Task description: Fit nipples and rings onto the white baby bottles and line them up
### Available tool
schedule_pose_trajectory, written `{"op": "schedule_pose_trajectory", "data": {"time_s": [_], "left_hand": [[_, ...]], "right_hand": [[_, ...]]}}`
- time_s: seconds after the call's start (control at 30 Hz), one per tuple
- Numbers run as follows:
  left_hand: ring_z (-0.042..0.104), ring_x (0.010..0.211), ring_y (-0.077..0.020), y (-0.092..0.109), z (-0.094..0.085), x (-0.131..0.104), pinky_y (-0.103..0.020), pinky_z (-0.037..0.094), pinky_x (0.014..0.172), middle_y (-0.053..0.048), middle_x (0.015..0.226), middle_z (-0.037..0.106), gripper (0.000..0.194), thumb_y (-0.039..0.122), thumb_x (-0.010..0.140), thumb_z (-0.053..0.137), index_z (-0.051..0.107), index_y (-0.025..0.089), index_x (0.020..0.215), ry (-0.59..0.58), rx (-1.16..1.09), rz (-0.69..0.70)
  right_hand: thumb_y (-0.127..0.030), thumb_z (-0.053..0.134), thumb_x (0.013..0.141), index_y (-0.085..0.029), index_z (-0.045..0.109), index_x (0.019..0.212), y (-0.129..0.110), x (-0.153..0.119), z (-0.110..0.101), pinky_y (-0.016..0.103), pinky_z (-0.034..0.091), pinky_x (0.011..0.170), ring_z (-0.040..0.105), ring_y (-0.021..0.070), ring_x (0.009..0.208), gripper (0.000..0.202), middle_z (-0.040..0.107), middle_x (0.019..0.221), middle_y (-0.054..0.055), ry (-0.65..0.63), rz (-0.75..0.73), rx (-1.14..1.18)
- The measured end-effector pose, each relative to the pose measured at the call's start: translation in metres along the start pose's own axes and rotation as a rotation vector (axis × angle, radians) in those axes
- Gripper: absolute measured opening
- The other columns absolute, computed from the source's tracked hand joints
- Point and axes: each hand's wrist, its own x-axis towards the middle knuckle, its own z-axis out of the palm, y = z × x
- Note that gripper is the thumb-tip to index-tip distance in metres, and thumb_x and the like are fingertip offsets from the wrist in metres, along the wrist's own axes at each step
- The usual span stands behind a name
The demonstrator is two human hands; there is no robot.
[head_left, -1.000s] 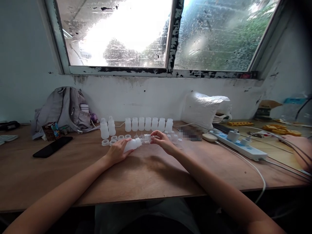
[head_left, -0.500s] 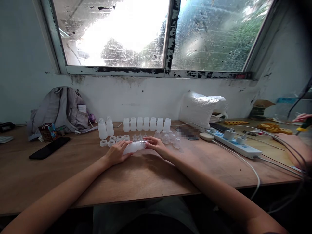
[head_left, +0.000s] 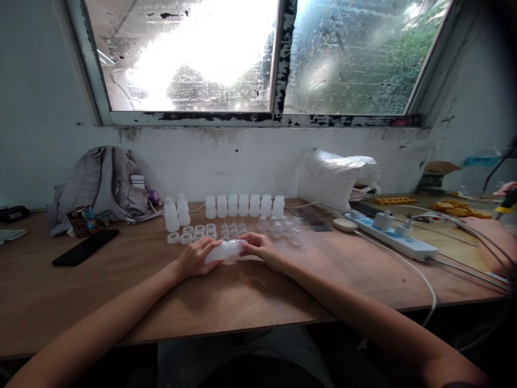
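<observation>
My left hand [head_left: 196, 260] is closed around the body of a frosted white baby bottle [head_left: 215, 253], which lies tilted on its side just above the table. At the bottle's top end, my right hand [head_left: 259, 247] pinches a clear dome cap [head_left: 235, 247]. Beyond my hands are white collar rings [head_left: 188, 230] in two rows and several clear teats [head_left: 233, 229]. More clear dome caps [head_left: 277, 230] stand to the right of the teats. Behind them runs a row of open bottles [head_left: 243, 206]. Two topped bottles [head_left: 171, 215] stand at the row's left.
A black phone [head_left: 85, 248], a small carton [head_left: 82, 221] and a grey backpack [head_left: 105, 186] are on the left. To the right lie a white power strip [head_left: 398, 240] with cables and a round white disc [head_left: 344, 224]. Another person's hand [head_left: 487, 237] is at the far right.
The view has shifted slightly. Both my hands keep their hold on the bottle and cap, with only a small shift of the right fingers.
</observation>
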Motion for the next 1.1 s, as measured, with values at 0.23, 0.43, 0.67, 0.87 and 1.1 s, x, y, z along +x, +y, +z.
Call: {"op": "schedule_pose_trajectory", "data": {"time_s": [0.23, 0.43, 0.67, 0.87, 1.1], "left_hand": [[0.055, 0.087, -0.0200, 0.009, -0.001, 0.003, -0.032, 0.047, 0.074, -0.009, 0.098, 0.057, 0.040, 0.037, 0.076, 0.050, 0.043, 0.017, 0.110, 0.049, 0.033, 0.006], [0.055, 0.088, -0.0208, 0.008, 0.000, 0.002, -0.032, 0.048, 0.072, -0.009, 0.098, 0.056, 0.042, 0.035, 0.077, 0.051, 0.041, 0.017, 0.113, 0.119, 0.073, 0.040], [0.045, 0.105, -0.0230, 0.018, -0.004, 0.010, -0.037, 0.041, 0.087, -0.011, 0.114, 0.046, 0.050, 0.037, 0.082, 0.041, 0.026, 0.019, 0.126, -0.018, -0.105, -0.168], [0.032, 0.118, -0.0236, 0.013, 0.003, 0.012, -0.038, 0.028, 0.099, -0.012, 0.128, 0.034, 0.050, 0.032, 0.083, 0.037, 0.023, 0.017, 0.129, -0.139, -0.369, -0.278], [0.055, 0.087, -0.0228, -0.002, 0.010, 0.014, -0.036, 0.044, 0.076, -0.007, 0.098, 0.058, 0.045, 0.044, 0.074, 0.051, 0.041, 0.018, 0.109, -0.170, -0.589, -0.596]], "right_hand": [[-0.031, 0.066, 0.064, -0.013, 0.059, 0.090, -0.002, 0.000, -0.002, 0.034, 0.051, 0.069, 0.058, 0.0139, 0.070, 0.032, 0.061, 0.082, 0.005, -0.001, -0.029, 0.037], [-0.025, 0.068, 0.064, -0.014, 0.060, 0.093, -0.011, -0.004, 0.001, 0.030, 0.049, 0.062, 0.058, 0.0130, 0.065, 0.033, 0.061, 0.077, 0.004, -0.015, -0.037, 0.135], [-0.026, 0.059, 0.073, -0.019, 0.056, 0.105, -0.017, -0.003, 0.002, 0.032, 0.048, 0.074, 0.058, 0.0124, 0.073, 0.033, 0.061, 0.088, 0.004, -0.050, 0.031, 0.422], [-0.022, 0.056, 0.076, -0.019, 0.053, 0.109, -0.023, -0.004, 0.003, 0.033, 0.039, 0.090, 0.058, 0.0119, 0.085, 0.034, 0.058, 0.102, 0.005, -0.081, 0.058, 0.526], [-0.023, 0.053, 0.078, -0.014, 0.050, 0.110, -0.016, -0.005, 0.008, 0.038, 0.035, 0.094, 0.056, 0.0174, 0.095, 0.034, 0.054, 0.112, 0.011, -0.204, 0.174, 0.519]]}}
